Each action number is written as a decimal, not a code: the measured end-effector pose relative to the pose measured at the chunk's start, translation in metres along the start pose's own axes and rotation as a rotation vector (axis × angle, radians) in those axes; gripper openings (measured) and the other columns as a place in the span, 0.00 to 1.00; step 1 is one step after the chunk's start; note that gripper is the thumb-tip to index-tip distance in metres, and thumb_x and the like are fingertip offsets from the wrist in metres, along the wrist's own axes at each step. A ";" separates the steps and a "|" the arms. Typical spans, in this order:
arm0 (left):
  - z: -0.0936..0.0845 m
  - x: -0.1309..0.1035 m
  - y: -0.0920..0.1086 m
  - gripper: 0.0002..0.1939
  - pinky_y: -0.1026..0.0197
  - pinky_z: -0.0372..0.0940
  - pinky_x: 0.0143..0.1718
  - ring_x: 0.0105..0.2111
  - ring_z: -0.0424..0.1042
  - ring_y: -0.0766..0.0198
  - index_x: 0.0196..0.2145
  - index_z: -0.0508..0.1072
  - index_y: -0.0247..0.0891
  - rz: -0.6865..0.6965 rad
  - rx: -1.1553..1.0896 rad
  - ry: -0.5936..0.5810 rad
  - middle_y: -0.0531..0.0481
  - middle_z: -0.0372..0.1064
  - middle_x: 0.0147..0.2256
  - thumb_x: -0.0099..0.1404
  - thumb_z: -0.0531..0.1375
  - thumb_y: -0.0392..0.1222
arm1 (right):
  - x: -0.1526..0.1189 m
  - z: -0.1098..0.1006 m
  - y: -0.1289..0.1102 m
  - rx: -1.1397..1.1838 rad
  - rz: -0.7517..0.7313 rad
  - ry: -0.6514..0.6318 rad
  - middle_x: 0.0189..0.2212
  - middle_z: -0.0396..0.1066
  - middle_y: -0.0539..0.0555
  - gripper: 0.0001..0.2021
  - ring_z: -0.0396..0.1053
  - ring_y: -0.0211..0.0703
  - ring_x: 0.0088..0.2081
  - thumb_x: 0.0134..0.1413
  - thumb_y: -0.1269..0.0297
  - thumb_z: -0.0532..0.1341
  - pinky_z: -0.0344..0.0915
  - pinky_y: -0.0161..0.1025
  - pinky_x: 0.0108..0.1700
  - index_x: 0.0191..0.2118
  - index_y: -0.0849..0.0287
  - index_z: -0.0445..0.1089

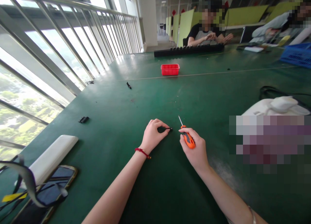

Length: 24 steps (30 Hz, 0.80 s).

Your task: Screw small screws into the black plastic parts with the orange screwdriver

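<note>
Between the thumb and fingers of my left hand [154,135] is a small black piece [171,129], pinched just above or on the green table [136,107]; its kind is too small to make out. My right hand [198,149] grips an orange and grey screwdriver [189,140] by its handle. The thin metal shaft points up and away from me, and its tip is apart from the black piece. A red cord bracelet [143,152] circles my left wrist.
Black parts [84,119] lie to the left, near a white power bank [52,157] and a phone [48,191]. Farther off stand a red bin [170,69], a long black strip [189,50] and a blue basket [296,54]. A white bag [274,106] sits right. Two people [206,33] sit opposite.
</note>
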<state>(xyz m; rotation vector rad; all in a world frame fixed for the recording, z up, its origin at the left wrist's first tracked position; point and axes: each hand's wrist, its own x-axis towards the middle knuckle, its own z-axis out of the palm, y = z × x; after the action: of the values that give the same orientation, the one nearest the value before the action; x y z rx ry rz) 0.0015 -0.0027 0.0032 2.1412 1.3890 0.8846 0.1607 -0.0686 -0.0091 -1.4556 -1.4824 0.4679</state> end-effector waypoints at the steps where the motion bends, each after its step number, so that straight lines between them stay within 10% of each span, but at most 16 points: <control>1: 0.000 0.001 0.000 0.05 0.54 0.62 0.46 0.39 0.68 0.60 0.30 0.76 0.40 0.002 0.002 -0.012 0.50 0.72 0.34 0.59 0.60 0.40 | 0.000 0.000 0.000 0.000 -0.001 0.000 0.30 0.68 0.53 0.08 0.65 0.42 0.29 0.52 0.67 0.56 0.64 0.41 0.35 0.38 0.57 0.69; 24: -0.003 0.010 -0.003 0.04 0.56 0.64 0.43 0.39 0.68 0.60 0.29 0.76 0.39 -0.027 -0.039 -0.117 0.49 0.72 0.35 0.56 0.62 0.40 | 0.000 0.001 0.000 -0.027 -0.003 -0.015 0.31 0.69 0.53 0.08 0.65 0.42 0.29 0.52 0.67 0.56 0.65 0.40 0.35 0.38 0.57 0.69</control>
<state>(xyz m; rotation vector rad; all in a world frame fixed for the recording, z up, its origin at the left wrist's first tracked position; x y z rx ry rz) 0.0007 0.0076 0.0058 2.1046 1.3281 0.7577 0.1602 -0.0682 -0.0098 -1.4744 -1.5075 0.4590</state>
